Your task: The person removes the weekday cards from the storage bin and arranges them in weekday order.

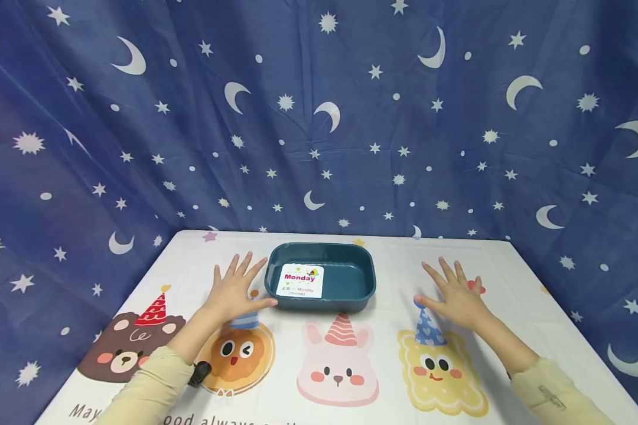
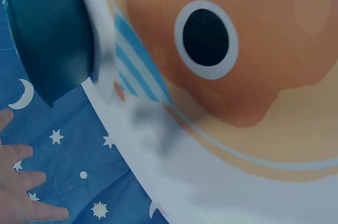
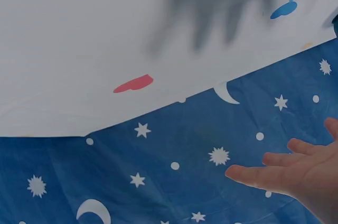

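Observation:
A dark teal rectangular bin [image 1: 351, 283] stands near the back of the table. Inside its left part leans a white card [image 1: 300, 281] that reads "Monday". Just left of the bin, my left hand [image 1: 235, 295] is spread with straight fingers and holds nothing; its thumb reaches close to the bin's front left corner. My right hand [image 1: 455, 298] is spread too, well to the right of the bin, and holds nothing. In the left wrist view the bin [image 2: 50, 28] shows beside the left fingers [image 2: 29, 182]. The right wrist view has the right hand's fingers [image 3: 259, 175] extended.
A white tablecloth [image 1: 276, 378] with cartoon prints, among them a bear, a rabbit and a biscuit, covers the table. Behind and beside it hangs a blue curtain [image 1: 276, 147] with moons and stars. A small black object [image 1: 199, 373] shows by the left sleeve.

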